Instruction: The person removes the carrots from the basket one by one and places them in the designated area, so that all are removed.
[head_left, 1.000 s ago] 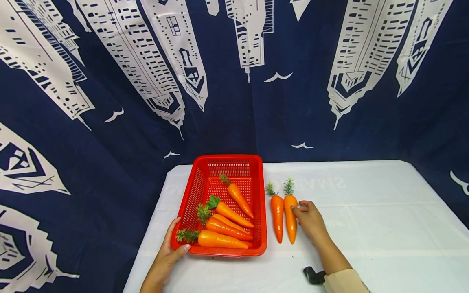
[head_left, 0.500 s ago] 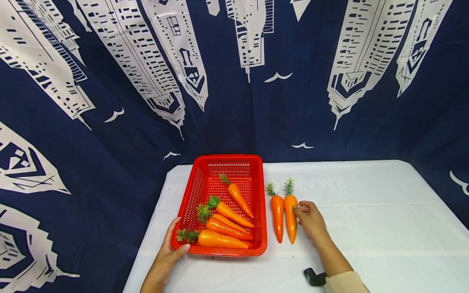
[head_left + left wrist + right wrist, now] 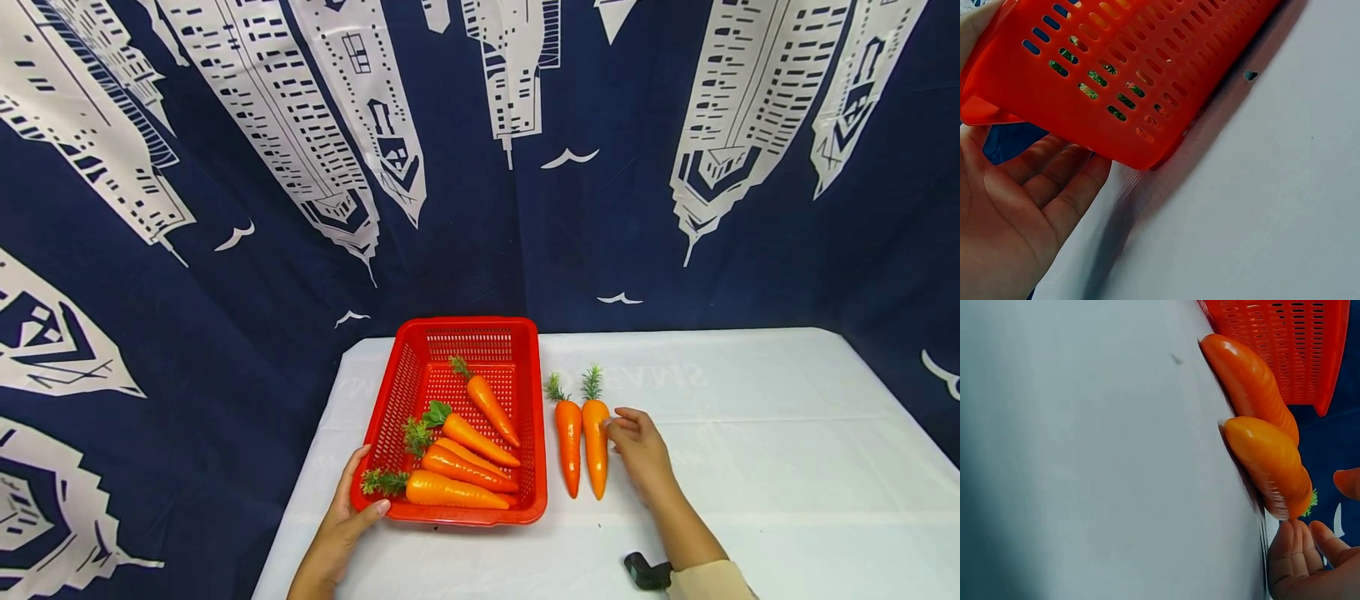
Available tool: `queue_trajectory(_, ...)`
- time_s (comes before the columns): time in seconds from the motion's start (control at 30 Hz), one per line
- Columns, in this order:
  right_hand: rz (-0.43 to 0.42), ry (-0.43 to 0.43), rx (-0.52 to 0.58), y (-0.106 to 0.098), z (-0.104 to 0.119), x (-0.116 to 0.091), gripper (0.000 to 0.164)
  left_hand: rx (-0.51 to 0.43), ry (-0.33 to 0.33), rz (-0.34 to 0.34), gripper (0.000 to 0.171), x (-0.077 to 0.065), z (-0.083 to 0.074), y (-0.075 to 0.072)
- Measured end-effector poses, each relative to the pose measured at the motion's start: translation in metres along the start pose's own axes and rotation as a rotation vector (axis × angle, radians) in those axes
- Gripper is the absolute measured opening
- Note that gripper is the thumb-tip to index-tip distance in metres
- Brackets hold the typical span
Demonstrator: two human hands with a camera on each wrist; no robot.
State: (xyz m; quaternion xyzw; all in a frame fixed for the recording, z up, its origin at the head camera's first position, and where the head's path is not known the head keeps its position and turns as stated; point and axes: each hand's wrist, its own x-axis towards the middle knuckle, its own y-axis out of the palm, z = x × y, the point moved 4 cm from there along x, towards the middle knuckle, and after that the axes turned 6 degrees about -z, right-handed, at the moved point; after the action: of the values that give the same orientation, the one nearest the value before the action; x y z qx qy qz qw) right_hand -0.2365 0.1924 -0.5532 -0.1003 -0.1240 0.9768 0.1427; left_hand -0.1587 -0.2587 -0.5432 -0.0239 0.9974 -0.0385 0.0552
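Head view: the right hand (image 3: 641,450) is hanging beside the outer carrot (image 3: 596,442) with thumb and fingers apart, gripping nothing, contact being hard to tell, while the left hand (image 3: 345,521) is gripping the basket (image 3: 531,400) at its near left corner. That carrot is lying outside the basket's right edge, its leaves (image 3: 592,383) pointing toward the table's (image 3: 787,433) far edge. Its gloss is suggesting something light, stiff, slippery and hardly fragile, so pinching across the thick shoulder, clear of the leaves, is looking surest.
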Motion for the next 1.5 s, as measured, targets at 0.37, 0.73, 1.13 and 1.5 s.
queue_trajectory(0.37,-0.038,-0.084,-0.046,-0.007,0.018,-0.008,0.050,-0.011,0.006,0.007,0.087,0.000,0.001,0.000)
queue_trajectory(0.73,0.031,-0.137,0.035,-0.001,0.038,-0.020,0.049,-0.012,0.006,0.000,0.087,-0.001,0.000,0.000)
queue_trajectory(1.13,0.112,-0.182,0.053,0.012,0.050,-0.034,0.050,0.000,-0.008,-0.004,0.086,0.000,0.000,0.000)
queue_trajectory(1.5,0.180,-0.196,0.069,0.019,0.060,-0.047,0.045,-0.002,-0.014,-0.004,0.086,0.000,0.000,0.000)
